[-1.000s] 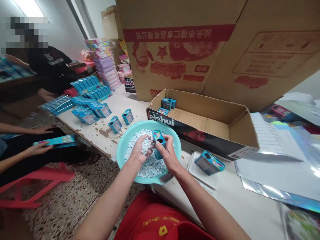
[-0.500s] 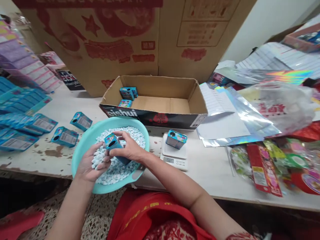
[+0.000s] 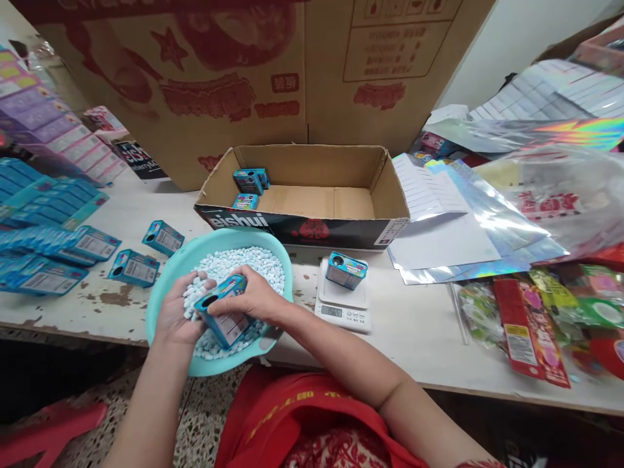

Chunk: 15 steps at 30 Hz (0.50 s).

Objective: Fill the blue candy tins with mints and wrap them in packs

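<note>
A chipped white table [image 3: 409,344] bears a basin [image 3: 234,239], scale [image 3: 344,315] and open carton [image 3: 292,229].

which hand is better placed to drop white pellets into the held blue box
Probably the left hand: it cups white pellets close to the hole in the blue box, while the right hand grips it.
</note>
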Motion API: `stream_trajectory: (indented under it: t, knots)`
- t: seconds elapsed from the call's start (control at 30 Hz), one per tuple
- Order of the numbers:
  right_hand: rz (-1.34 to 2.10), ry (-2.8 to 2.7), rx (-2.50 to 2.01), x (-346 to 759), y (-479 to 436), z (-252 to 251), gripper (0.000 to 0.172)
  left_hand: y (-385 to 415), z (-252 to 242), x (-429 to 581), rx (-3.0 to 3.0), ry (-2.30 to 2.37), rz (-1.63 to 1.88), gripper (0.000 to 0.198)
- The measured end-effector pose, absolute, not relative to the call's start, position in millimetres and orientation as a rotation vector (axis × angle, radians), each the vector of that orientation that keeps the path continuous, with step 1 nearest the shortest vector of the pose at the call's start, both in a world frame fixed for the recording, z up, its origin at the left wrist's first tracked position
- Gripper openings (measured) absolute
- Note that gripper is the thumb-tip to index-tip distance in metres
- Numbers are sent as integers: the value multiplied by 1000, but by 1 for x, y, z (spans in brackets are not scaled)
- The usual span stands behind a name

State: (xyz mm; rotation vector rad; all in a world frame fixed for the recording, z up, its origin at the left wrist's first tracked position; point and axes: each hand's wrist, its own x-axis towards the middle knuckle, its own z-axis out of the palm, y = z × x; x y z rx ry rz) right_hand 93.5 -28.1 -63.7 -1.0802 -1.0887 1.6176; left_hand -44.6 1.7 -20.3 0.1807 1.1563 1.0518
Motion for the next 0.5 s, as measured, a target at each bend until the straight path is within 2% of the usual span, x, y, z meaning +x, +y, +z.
stream_trajectory:
  t: [0.13, 0.3, 0.5]
  knots:
    - [1478, -1121, -1145, 111, -33, -57, 51, 5, -23, -45, 279, 1053, 1108, 23]
    - [1059, -1373, -1263, 118, -30, -49, 35, 10, -8, -47, 327, 938, 1262, 12]
    - [836, -1590, -1289, 92, -28, -48, 31, 13, -6, -31, 587, 1001, 1505, 22]
